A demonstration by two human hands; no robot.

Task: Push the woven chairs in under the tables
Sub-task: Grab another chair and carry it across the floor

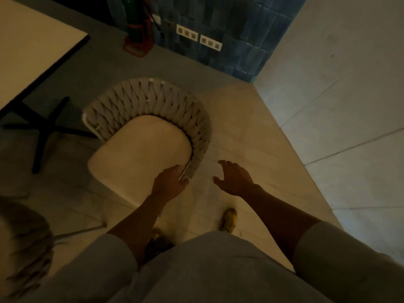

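I grip the chair [140, 154] by its woven rim with my left hand [170, 182], right hand [234, 178] spread empty; next, it needs swinging under the table [32, 51].

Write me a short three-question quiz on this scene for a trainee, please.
1. True or false: the woven chair stands out in the open, not under the table.
2. Fill in: the right hand hovers beside the chair, fingers spread, holding ____.
3. Which hand touches the end of the chair's woven arm? A) left hand B) right hand C) both

Key: 1 true; 2 nothing; 3 A.
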